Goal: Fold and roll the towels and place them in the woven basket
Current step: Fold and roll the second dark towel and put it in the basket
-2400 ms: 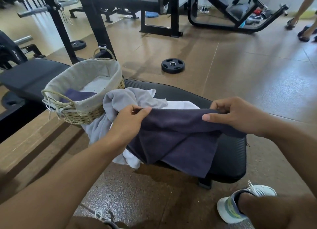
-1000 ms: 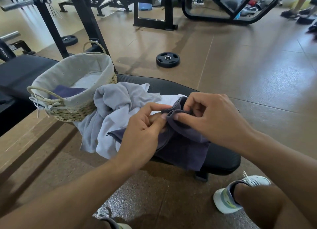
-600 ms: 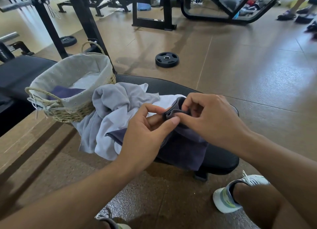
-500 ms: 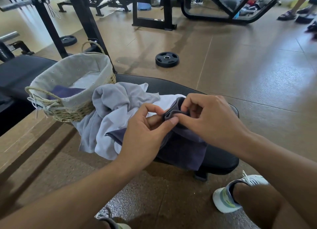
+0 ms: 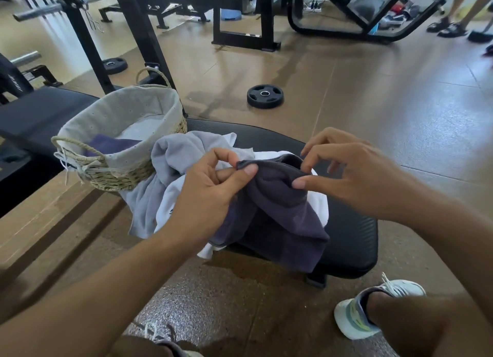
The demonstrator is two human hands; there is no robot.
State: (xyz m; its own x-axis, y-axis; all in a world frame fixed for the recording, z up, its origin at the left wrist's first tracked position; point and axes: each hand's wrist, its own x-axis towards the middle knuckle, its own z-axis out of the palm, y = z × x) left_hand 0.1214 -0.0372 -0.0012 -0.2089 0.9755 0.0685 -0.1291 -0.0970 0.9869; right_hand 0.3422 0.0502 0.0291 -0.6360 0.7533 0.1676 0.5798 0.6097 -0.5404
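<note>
A dark purple towel (image 5: 280, 217) hangs doubled over the front of a black padded bench (image 5: 352, 239). My left hand (image 5: 210, 193) pinches its joined corners between thumb and fingers. My right hand (image 5: 354, 177) is a short way to the right, thumb and forefinger pinching the towel's upper edge. Beneath it lie a crumpled grey towel (image 5: 173, 153) and a white towel (image 5: 173, 204). The woven basket (image 5: 117, 111), with a grey cloth liner, stands on the bench at the left. It holds a purple towel (image 5: 112, 144) and a white one (image 5: 144, 128).
A black weight plate (image 5: 265, 95) lies on the brown floor beyond the bench. Black rack posts (image 5: 144, 36) rise behind the basket. My white shoe (image 5: 373, 308) is at the lower right. Another person's feet (image 5: 448, 28) stand at the far right.
Both hands brought the dark towel's ends together in front of me. My right hand has since slid right, away from my left, along the top edge.
</note>
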